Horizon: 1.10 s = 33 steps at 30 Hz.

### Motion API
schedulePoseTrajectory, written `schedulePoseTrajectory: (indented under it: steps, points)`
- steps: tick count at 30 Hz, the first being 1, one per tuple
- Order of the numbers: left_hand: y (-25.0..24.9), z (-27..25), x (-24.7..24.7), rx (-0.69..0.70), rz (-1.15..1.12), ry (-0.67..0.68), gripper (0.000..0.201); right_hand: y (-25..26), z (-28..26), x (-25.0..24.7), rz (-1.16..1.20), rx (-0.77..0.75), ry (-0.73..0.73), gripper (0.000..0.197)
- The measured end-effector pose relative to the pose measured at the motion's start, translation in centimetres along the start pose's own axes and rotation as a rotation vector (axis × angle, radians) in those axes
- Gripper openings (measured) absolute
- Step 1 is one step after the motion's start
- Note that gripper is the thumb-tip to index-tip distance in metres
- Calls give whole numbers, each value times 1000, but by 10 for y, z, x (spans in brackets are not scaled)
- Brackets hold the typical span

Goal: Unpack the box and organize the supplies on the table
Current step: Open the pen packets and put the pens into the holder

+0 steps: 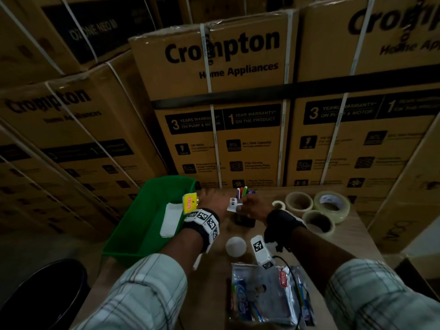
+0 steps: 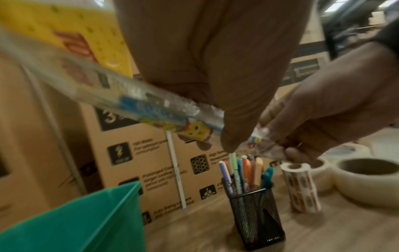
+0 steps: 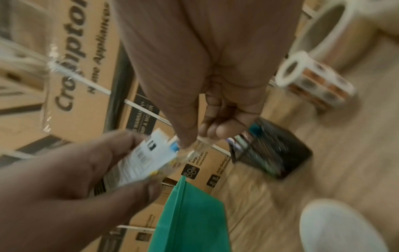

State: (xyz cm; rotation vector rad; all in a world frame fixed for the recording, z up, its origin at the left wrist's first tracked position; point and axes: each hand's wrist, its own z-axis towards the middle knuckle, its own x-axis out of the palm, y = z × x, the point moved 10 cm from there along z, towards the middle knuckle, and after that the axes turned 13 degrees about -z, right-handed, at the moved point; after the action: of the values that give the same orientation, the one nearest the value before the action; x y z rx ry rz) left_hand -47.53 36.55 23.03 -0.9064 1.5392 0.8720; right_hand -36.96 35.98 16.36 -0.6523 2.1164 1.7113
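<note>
I have both hands up over the tabletop, pinching one clear plastic pen pack between them: my left hand curls its fingers round the pack's near end, with a yellow packet caught in the same grip, and my right hand nips the pack's far end between thumb and fingertips. I judge the two-handed hold is for tearing the pack open, so its pens can drop into the black mesh pen cup standing just below my fingers. That cup carries about nine pens; blur keeps me from a firmer count. Beyond my right fingers sit three tape rolls and one sticker roll, grouped together. Left of my left fingers stands one green bin, one white pad lying in it. Nearer me lie one white ball and a pile of pen packets that I cannot count.
</note>
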Motion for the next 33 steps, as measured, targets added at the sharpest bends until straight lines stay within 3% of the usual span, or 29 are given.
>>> schedulePoseTrajectory:
  steps: [4, 10, 14, 19, 27, 30, 33]
  points:
    - [21, 2, 5, -56, -191, -13, 40, 10, 1, -37, -64, -45, -62, 24]
    - [45, 6, 49, -227, -531, 78, 41, 19, 8, -134, -77, -47, -437, 14]
    - [45, 3, 75, -262, -669, 72, 44, 40, 7, -140, -181, -107, -529, 12]
    - [48, -3, 88, -286, -794, 29, 46, 62, 16, -107, -500, -194, -489, 15]
    - [54, -12, 102, -310, -848, 58, 40, 38, 43, -66, -633, -78, -345, 20]
    - [54, -13, 106, -310, -861, 50, 43, 21, 52, -44, -763, 0, -152, 24]
    - [51, -14, 107, -304, -856, 63, 45, 4, 51, -22, -921, -2, 21, 56]
